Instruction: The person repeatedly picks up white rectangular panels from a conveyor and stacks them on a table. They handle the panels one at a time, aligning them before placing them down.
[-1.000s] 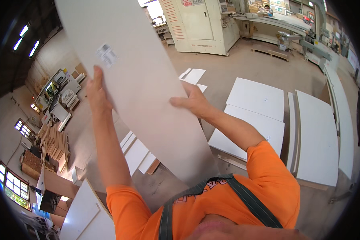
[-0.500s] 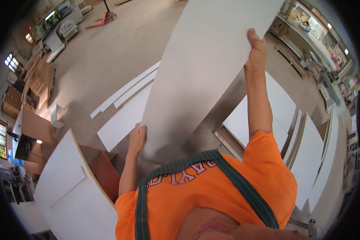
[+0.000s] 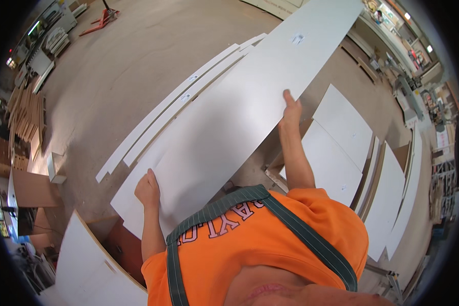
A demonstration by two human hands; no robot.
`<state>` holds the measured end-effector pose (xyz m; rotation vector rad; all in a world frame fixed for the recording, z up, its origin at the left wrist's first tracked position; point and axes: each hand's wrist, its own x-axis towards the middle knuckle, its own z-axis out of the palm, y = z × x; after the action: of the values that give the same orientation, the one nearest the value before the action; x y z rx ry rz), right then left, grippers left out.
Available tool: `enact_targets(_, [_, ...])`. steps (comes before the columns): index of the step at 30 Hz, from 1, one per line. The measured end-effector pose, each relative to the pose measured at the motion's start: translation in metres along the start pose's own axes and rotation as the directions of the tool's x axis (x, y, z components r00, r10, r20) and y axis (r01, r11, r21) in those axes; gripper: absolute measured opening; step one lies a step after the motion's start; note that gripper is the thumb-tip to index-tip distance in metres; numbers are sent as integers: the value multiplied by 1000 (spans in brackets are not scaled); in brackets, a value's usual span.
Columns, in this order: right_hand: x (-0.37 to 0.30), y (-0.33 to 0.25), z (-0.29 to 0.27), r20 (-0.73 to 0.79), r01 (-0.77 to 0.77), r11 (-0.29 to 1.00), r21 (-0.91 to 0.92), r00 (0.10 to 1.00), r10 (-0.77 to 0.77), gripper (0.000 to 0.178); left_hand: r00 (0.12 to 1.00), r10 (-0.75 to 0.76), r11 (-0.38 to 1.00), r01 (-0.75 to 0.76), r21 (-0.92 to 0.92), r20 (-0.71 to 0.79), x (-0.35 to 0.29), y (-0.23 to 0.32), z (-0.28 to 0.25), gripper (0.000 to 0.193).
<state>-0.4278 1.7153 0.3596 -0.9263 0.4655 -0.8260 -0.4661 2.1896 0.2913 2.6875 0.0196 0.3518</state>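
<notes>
A long white board (image 3: 250, 97) slants away from my body, from the near left to the far right, with a small label near its far end. My right hand (image 3: 290, 111) is closed on its right edge, thumb on the top face. My left hand (image 3: 148, 188) is closed at its near left part; the fingers underneath are hidden. Another white panel (image 3: 125, 199) shows from under its near left side. Along the left lie long narrow white strips (image 3: 153, 132) with small labels.
White panels (image 3: 336, 137) lie stacked on my right. Near left stands a large white panel (image 3: 86, 262) beside a reddish-brown box-like piece (image 3: 122, 247). Farther off are a red pallet jack (image 3: 104, 21), stacked wooden boards (image 3: 28, 115) and machines along the right wall.
The long board has come down and flatter over the panel and strips on the left. Both hands moved with it: the left toward the left, the right lower and to the left.
</notes>
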Motion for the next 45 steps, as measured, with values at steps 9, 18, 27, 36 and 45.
enact_targets(9, [13,149,-43,-210,-398,913,-92,904,372,53,899,-191,952,72,297,395,26,-51,50,64])
enact_targets(18, [10,249,-23,-178,-506,861,-46,853,491,49,884,-227,945,99,311,409,57,-108,91,66])
enact_targets(27, [33,296,-14,-177,-651,667,-362,751,636,53,929,-152,947,39,319,337,94,-138,115,52])
enact_targets(36, [105,268,-28,-241,-468,101,-878,614,752,71,948,244,950,-276,144,207,67,-102,108,40])
enact_targets(45, [175,378,-62,721,959,-104,-265,269,639,76,947,-321,944,323,70,-29,-162,-14,42,31])
